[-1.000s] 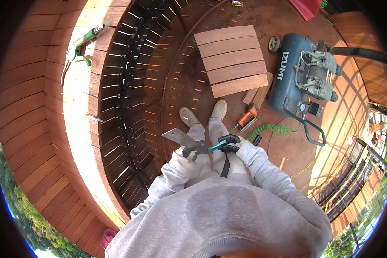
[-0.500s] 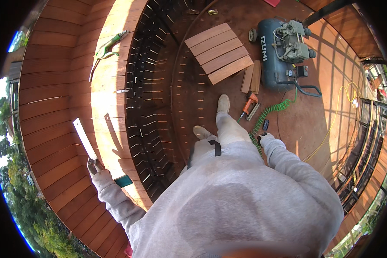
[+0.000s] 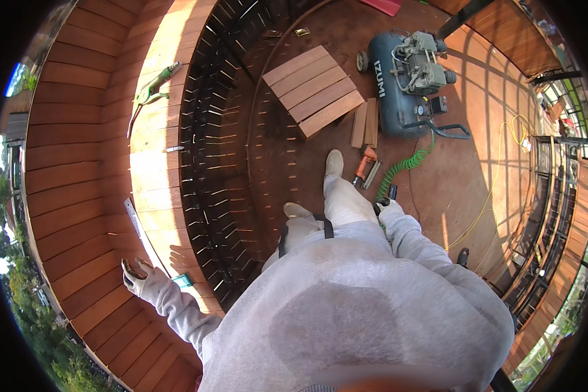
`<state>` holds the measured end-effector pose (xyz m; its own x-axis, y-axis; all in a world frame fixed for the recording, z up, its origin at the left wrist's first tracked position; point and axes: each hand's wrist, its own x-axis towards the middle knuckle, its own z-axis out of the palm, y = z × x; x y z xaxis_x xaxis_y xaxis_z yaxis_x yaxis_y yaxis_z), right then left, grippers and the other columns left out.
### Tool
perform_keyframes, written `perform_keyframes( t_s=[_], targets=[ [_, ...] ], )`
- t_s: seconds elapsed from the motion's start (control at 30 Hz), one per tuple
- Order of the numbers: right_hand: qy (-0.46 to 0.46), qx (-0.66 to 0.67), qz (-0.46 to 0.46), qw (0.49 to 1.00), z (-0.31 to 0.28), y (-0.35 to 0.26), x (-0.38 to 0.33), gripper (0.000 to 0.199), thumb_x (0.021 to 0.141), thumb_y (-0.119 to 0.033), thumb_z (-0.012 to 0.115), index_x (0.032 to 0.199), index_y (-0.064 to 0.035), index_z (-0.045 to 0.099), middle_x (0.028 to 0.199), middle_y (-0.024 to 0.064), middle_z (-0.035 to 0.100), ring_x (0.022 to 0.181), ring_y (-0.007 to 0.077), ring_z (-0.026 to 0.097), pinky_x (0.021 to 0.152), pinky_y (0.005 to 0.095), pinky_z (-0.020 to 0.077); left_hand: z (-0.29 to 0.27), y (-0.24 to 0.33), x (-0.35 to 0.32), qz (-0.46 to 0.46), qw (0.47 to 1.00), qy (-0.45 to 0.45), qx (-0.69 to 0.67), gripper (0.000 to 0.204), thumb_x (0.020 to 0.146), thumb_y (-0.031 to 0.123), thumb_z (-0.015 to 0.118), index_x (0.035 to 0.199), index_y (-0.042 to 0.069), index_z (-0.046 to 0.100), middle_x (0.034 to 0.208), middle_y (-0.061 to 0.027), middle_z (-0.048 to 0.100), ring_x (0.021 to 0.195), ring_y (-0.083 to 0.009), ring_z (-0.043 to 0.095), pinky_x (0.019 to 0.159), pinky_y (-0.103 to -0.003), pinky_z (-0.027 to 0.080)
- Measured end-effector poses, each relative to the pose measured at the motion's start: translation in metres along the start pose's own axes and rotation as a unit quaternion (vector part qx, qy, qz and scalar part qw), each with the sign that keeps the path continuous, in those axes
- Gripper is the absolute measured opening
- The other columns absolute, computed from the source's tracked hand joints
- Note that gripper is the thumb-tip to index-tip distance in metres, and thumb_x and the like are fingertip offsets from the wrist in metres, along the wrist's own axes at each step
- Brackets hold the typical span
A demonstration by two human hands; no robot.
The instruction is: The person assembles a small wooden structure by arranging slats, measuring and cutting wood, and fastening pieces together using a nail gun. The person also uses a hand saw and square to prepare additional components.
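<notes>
My gloved left hand [image 3: 136, 273] hovers over the curved wooden bench [image 3: 78, 209], its fingers spread and holding nothing. Beside it a long metal ruler [image 3: 139, 228] lies along the bench seat, its near end close to a teal flat object [image 3: 181, 281]. My gloved right hand [image 3: 387, 210] hangs low at my right side, its fingers curled around something dark that I cannot make out. Close by it are a small dark block-shaped object [image 3: 392, 191] and the green coiled air hose [image 3: 398, 171]. An orange nail gun [image 3: 366, 163] lies on the floor ahead of my feet.
A blue-grey air compressor [image 3: 398, 91] stands at the far right, beside a square of wooden boards [image 3: 313, 88] and loose planks [image 3: 364, 124]. On the bench lies a green power tool [image 3: 153, 88]. Dark metal framing [image 3: 206, 163] edges the bench; a yellow cord [image 3: 498, 179] crosses the floor.
My left hand has let go of the metal ruler, which now lies on the bench, and has drawn back toward me with its fingers opened. The view has shifted slightly.
</notes>
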<state>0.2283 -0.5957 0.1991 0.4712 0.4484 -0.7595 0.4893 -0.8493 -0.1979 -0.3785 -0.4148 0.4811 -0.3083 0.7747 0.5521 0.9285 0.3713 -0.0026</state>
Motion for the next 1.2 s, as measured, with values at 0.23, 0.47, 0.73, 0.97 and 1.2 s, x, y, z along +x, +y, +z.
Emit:
perform_keyframes(
  t_s=[0.23,0.47,0.73,0.97,1.2],
  targets=[
    [0.147,0.081,-0.097,0.981,-0.057,-0.061,0.165,0.031,0.089,-0.028,0.065,0.114,-0.0114,0.066,0.108,0.0118,0.069,0.104,0.0292,0.064,0.091,0.0371,0.0489,0.096,0.241,-0.083,0.124,0.820,-0.319,-0.458,0.027,0.092,-0.001,0.051,0.117,-0.002,0.060,0.112,-0.0133,0.064,0.091,-0.0199,0.065,0.079,-0.029,0.053],
    [0.232,0.125,-0.174,0.949,-0.119,-0.206,0.341,0.028,0.093,-0.027,0.063,0.111,-0.0072,0.068,0.098,0.0084,0.071,0.092,0.0210,0.066,0.083,0.0321,0.0485,0.368,0.382,-0.216,-0.339,0.668,-0.538,-0.388,0.033,0.090,0.031,0.065,0.105,0.001,0.068,0.090,-0.0115,0.069,0.084,-0.0181,0.065,0.072,-0.031,0.051],
    [0.165,0.080,-0.208,0.961,-0.124,-0.233,0.412,0.031,0.095,-0.032,0.057,0.113,-0.0085,0.068,0.108,0.0101,0.069,0.102,0.0241,0.063,0.089,0.0337,0.0462,0.397,0.456,-0.213,-0.355,0.686,-0.580,-0.261,0.027,0.088,0.021,0.055,0.105,0.002,0.066,0.090,-0.0150,0.069,0.084,-0.0284,0.065,0.072,-0.037,0.049],
    [0.130,0.113,-0.136,0.976,-0.119,-0.219,0.427,0.031,0.094,-0.030,0.059,0.112,-0.0069,0.069,0.106,0.0097,0.071,0.101,0.0227,0.065,0.089,0.0324,0.0474,0.395,0.456,-0.210,-0.188,0.737,-0.581,-0.289,0.027,0.090,0.016,0.054,0.109,0.003,0.066,0.098,-0.0141,0.069,0.090,-0.0265,0.066,0.076,-0.034,0.051],
    [0.125,0.116,-0.095,0.981,-0.116,-0.222,0.429,0.028,0.092,-0.029,0.064,0.107,-0.0061,0.071,0.098,0.0099,0.072,0.094,0.0221,0.066,0.084,0.0333,0.0490,0.397,0.458,-0.213,-0.333,0.685,-0.589,-0.269,0.028,0.089,0.015,0.055,0.110,0.001,0.066,0.100,-0.0136,0.070,0.093,-0.0228,0.065,0.079,-0.032,0.049]
  ],
)
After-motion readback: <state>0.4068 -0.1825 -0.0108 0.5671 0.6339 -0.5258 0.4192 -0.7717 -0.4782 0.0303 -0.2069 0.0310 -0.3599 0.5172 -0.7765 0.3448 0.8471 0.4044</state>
